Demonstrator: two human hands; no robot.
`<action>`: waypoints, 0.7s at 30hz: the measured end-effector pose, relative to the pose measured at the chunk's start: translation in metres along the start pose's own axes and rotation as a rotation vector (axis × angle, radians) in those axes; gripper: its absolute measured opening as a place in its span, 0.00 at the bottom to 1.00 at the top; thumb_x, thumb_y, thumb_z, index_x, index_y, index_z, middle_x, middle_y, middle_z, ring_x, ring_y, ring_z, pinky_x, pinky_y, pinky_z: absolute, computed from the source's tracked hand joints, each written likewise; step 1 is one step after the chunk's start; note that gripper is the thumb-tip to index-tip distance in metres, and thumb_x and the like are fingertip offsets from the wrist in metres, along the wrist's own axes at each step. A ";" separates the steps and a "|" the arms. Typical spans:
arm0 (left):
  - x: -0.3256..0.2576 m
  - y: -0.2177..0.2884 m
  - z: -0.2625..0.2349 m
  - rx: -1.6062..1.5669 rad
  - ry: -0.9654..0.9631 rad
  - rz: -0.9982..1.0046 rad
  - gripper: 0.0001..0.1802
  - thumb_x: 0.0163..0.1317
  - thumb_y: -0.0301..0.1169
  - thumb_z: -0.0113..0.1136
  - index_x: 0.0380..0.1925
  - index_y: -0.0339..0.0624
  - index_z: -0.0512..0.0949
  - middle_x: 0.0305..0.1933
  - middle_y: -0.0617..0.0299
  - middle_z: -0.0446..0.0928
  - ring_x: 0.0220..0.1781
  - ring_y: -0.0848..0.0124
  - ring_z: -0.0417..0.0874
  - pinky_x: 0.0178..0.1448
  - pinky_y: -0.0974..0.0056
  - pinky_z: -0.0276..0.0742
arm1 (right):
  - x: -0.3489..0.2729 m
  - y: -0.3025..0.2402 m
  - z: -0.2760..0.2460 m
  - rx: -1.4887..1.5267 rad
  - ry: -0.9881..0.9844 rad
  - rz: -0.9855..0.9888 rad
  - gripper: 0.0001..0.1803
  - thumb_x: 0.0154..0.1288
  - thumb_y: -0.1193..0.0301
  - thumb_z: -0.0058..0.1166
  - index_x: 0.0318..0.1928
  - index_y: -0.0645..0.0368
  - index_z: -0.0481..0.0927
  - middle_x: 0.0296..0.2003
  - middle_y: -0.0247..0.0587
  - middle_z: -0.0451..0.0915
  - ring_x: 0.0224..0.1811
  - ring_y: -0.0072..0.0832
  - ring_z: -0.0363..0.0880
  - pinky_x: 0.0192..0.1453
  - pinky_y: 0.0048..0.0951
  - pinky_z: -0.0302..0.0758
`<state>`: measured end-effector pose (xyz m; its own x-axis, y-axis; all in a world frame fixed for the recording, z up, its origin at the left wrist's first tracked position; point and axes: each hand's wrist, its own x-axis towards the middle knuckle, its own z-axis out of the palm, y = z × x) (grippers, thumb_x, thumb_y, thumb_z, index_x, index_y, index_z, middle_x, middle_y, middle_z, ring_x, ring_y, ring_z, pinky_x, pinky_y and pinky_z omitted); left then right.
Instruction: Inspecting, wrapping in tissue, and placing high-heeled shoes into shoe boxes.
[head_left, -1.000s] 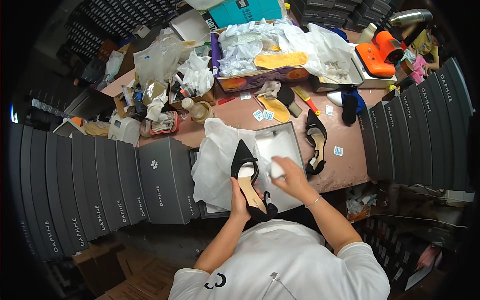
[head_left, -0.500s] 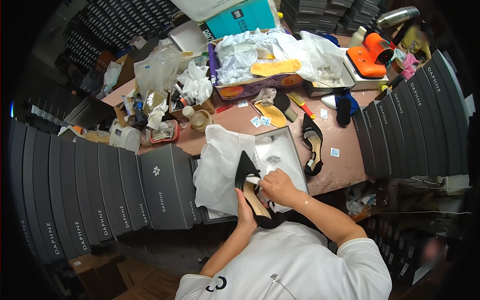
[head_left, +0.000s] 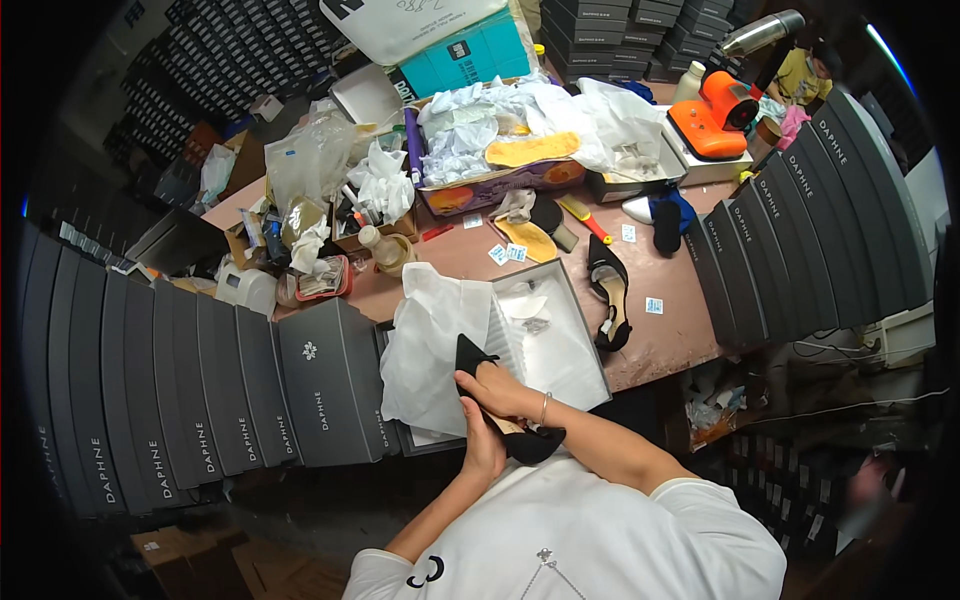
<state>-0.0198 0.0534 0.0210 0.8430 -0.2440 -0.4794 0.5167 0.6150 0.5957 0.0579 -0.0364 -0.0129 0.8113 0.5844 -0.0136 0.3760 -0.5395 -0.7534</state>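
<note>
A black pointed-toe shoe [head_left: 532,445] with a beige insole is held in front of my chest, toe pointing away. My left hand [head_left: 484,445] is closed around its side from the left. My right hand [head_left: 505,392] grips the front part, its fingers reaching into the opening behind the toe and partly hidden there. Just beyond lies an open shoebox [head_left: 575,340] with white tissue paper [head_left: 425,335] spilling over its left side. A white scrap [head_left: 525,306] and a small packet [head_left: 537,325] lie in it. The matching black shoe [head_left: 612,290] rests on the table right of the box.
Dark shoeboxes line both sides, left [head_left: 335,385] and right [head_left: 750,265]. At the back stands a carton [head_left: 500,185] filled with crumpled paper, beside an orange device [head_left: 715,125]. A glue bottle [head_left: 385,250], a yellow-handled brush [head_left: 585,215] and insoles [head_left: 527,238] lie between.
My right hand has let go of the white piece it was pulling at the shoe and now reaches into the toe. The shoe has moved slightly left, and a white scrap shows in the box.
</note>
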 end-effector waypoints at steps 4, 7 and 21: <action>0.029 0.040 -0.025 0.007 0.092 -0.139 0.37 0.65 0.64 0.41 0.58 0.44 0.66 0.53 0.58 0.75 0.53 0.66 0.77 0.55 0.61 0.74 | -0.023 -0.033 -0.029 0.080 -0.177 0.179 0.38 0.70 0.44 0.31 0.36 0.71 0.79 0.36 0.68 0.76 0.46 0.57 0.72 0.63 0.59 0.54; 0.059 0.043 -0.027 -0.053 0.083 -0.194 0.23 0.68 0.52 0.48 0.46 0.45 0.71 0.41 0.63 0.77 0.42 0.71 0.80 0.46 0.64 0.77 | -0.023 -0.027 -0.011 0.134 -0.058 0.200 0.39 0.70 0.43 0.29 0.40 0.72 0.77 0.41 0.68 0.74 0.51 0.57 0.70 0.67 0.59 0.48; 0.058 0.047 -0.001 -0.063 -0.010 -0.223 0.27 0.70 0.51 0.44 0.52 0.36 0.71 0.53 0.52 0.77 0.51 0.64 0.80 0.54 0.59 0.77 | -0.031 -0.035 -0.041 0.030 -0.014 0.088 0.31 0.68 0.50 0.40 0.39 0.74 0.72 0.37 0.64 0.73 0.48 0.57 0.68 0.64 0.54 0.52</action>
<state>0.0528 0.0691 0.0208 0.7104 -0.3862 -0.5883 0.6805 0.5904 0.4341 0.0380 -0.0599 0.0406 0.8342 0.5441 -0.0901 0.2894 -0.5710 -0.7683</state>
